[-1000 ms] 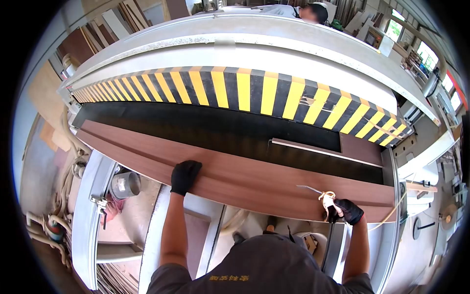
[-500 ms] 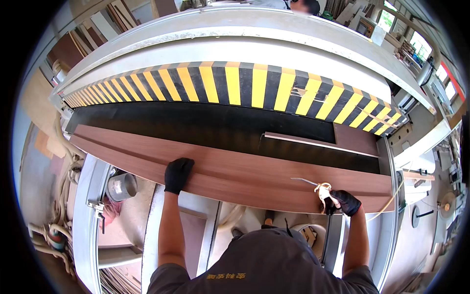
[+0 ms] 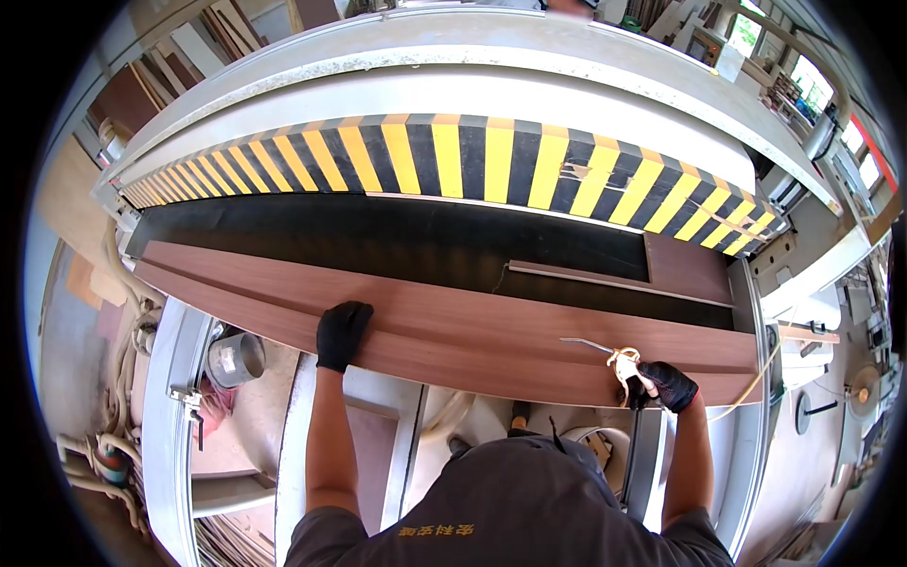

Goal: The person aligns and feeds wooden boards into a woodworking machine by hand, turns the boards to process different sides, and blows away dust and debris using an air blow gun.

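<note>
Two long reddish-brown wooden boards [image 3: 453,317] lie lengthwise at the near side of the machine bed, one overlapping the other in a step. My left hand [image 3: 343,335], in a black glove, is closed at that step, left of the middle, its fingers curled at the board's edge. Over the right part of the boards, my right hand [image 3: 669,386], also gloved, grips an air blow gun [image 3: 624,367]. The gun's thin metal nozzle points left, and a yellowish hose [image 3: 746,397] runs off to the right.
A yellow-and-black striped guard [image 3: 444,156] spans the machine behind the black bed [image 3: 312,222]. On the bed's right lie a narrow wooden strip [image 3: 614,282] and a brown panel [image 3: 688,269]. A metal bucket [image 3: 235,360] stands lower left. Another person [image 3: 572,8] is beyond the machine.
A thin pale strip now shows along the lower edge of the striped guard. The person beyond the machine has shifted slightly left. My hands stay almost still.
</note>
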A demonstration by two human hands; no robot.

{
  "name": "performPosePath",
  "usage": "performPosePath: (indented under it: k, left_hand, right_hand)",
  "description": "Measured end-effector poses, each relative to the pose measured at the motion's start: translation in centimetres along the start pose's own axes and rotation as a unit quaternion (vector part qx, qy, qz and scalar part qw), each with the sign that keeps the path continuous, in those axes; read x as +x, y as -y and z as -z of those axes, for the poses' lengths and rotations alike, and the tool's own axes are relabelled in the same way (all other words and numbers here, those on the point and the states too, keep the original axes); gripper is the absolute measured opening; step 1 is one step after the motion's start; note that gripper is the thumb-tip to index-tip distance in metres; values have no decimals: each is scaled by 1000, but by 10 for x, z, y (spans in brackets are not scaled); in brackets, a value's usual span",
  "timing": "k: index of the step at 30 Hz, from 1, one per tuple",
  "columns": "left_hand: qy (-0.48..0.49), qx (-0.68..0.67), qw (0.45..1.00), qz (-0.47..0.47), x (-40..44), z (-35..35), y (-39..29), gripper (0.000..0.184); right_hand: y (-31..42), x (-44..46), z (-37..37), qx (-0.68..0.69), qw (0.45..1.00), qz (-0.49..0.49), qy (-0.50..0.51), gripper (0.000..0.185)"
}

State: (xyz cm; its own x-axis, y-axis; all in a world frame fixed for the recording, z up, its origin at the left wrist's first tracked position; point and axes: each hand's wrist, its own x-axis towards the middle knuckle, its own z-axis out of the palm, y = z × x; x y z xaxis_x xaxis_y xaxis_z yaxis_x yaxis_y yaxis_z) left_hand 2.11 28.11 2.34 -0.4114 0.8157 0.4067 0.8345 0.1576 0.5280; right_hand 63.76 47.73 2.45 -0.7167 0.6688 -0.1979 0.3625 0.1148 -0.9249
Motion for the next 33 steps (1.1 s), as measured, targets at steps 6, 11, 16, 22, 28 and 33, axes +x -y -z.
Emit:
performPosePath:
  k: [6, 11, 16, 22, 28, 33]
  left_hand:
    - [-2, 18, 1000, -24, 0, -4, 7, 26]
    - [-3, 5, 1000, -5, 1, 1, -2, 26]
    - [-6, -17, 1000, 4, 1, 4, -8, 26]
    - [-4, 26, 1000, -4, 1, -1, -1, 26]
    - [6, -20, 999, -27, -3, -8, 16, 22]
    - [22, -19, 1000, 11, -2, -3, 5, 22]
  right_hand:
    - [5, -2, 3, 180, 973, -145, 0, 37]
    - [-27, 3, 12, -221, 962, 158, 6, 21]
    - [-49, 2, 15, -258, 945, 199, -21, 20]
    - [-24, 6, 11, -5, 998, -44, 44, 29]
    - [58, -1, -6, 125, 971, -203, 10, 37]
    - [50, 2, -6, 133, 959, -250, 21, 37]
